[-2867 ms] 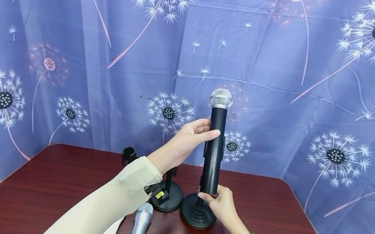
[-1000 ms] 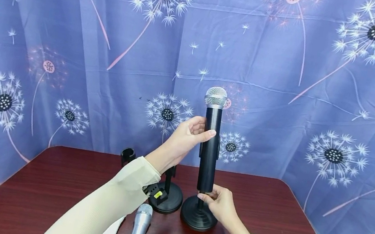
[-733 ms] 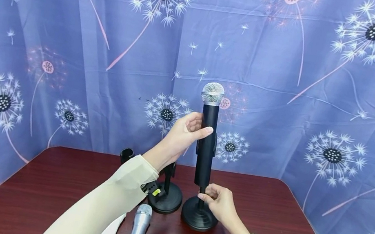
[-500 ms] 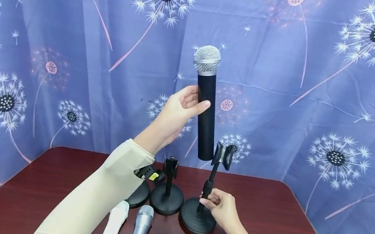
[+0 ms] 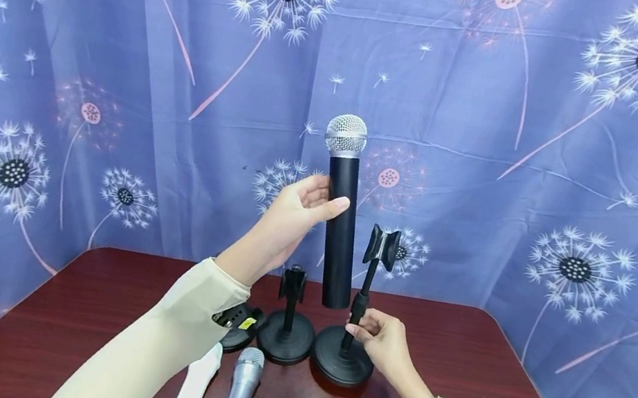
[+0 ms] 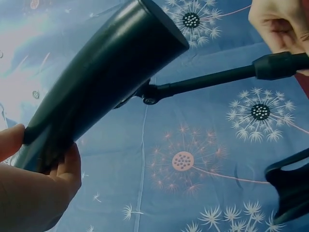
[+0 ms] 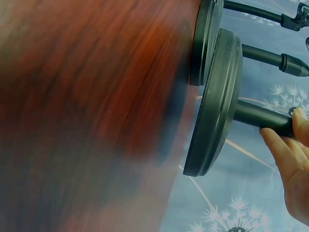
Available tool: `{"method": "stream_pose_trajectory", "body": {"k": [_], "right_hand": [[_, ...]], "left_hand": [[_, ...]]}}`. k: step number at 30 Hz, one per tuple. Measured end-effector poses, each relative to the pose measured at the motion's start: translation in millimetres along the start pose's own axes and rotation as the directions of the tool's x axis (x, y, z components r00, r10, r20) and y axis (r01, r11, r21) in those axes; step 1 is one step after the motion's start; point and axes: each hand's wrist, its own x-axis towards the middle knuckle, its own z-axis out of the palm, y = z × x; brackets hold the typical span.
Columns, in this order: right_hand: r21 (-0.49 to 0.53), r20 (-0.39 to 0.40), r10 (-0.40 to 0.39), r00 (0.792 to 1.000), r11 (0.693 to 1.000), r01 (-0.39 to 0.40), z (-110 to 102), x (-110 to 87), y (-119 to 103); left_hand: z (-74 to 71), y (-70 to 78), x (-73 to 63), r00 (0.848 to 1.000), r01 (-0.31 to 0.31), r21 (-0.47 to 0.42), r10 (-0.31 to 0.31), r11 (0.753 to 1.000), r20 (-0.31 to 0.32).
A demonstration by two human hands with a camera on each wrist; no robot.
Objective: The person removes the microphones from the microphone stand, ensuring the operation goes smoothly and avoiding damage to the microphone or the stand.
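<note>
My left hand [image 5: 297,213] grips a black microphone [image 5: 340,231] with a silver mesh head, thumb across the front. The microphone stands nearly upright above the table, its lower end apart from the right-hand stand. Fingers and thumb of my right hand [image 5: 386,344] pinch the pole of that black microphone stand [image 5: 343,365], whose holder [image 5: 382,246] on top has nothing in it. In the left wrist view the black microphone [image 6: 106,67] shows its flat end towards the stand. The right wrist view shows my right hand [image 7: 292,164] on the pole above the round base [image 7: 215,106].
A second stand [image 5: 286,338] is in the middle, and a third stand's base [image 5: 237,339] is partly behind my left sleeve. A silver-grey microphone [image 5: 242,390] and a white microphone [image 5: 196,383] lie in front on the dark red table [image 5: 452,390]. A blue dandelion-print curtain [image 5: 467,111] hangs behind.
The black microphone has come out of the right stand's holder, up and to the left with my left hand, then down somewhat. My right hand keeps hold of the pole.
</note>
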Motion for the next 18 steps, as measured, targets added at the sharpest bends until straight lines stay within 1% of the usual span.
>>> {"method": "stream_pose_trajectory", "body": {"k": [5, 8, 13, 18], "right_hand": [[0.001, -0.015, 0.011, 1.0, 1.0, -0.011, -0.1, 2.9, 1.3], [0.009, -0.026, 0.014, 1.0, 1.0, -0.014, -0.8, 4.6, -0.3], [0.008, -0.036, 0.009, 0.999, 1.0, -0.009, -1.6, 6.7, -0.2], [-0.024, -0.033, 0.027, 0.999, 0.999, -0.028, -1.7, 7.7, 1.7]], "left_hand": [[-0.4, -6.0, -9.3, 0.999, 0.009, 0.014, -0.009, 1.0, 0.044], [-0.5, -10.0, -14.2, 0.998, 0.019, 0.033, -0.021, 0.999, 0.059], [-1.2, -18.3, -20.3, 0.998, 0.043, 0.072, -0.046, 0.997, 0.052], [-2.7, -28.4, -25.9, 0.995, 0.07, 0.074, -0.075, 0.995, 0.066]]}}
